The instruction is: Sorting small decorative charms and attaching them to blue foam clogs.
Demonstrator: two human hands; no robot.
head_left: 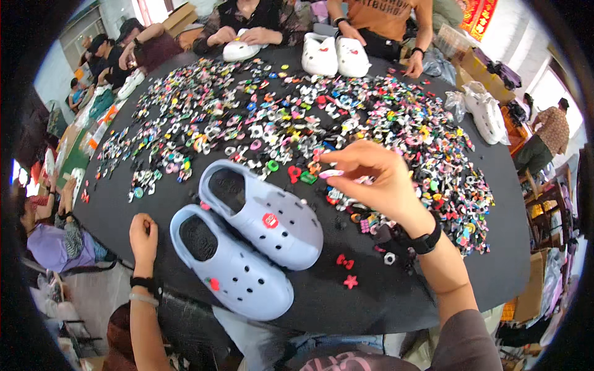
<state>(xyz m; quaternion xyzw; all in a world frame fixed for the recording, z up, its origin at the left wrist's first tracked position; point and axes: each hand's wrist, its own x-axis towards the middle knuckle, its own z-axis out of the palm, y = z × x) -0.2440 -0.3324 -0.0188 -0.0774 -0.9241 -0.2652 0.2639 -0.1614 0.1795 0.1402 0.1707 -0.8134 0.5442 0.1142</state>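
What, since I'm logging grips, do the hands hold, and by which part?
Right hand: a small pale charm, at the fingertips; exact part unclear. Left hand: nothing visible.

Clogs [257, 199] on the table [396, 303], charm pile [300, 133] behind, bow charm [345, 262] and star charm [351, 282] to their right

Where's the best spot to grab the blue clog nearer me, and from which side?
Probably the heel rim of the nearer clog, coming from the left: that end lies closest to your left hand, and the upward-facing foot opening leaves room to hook inside.
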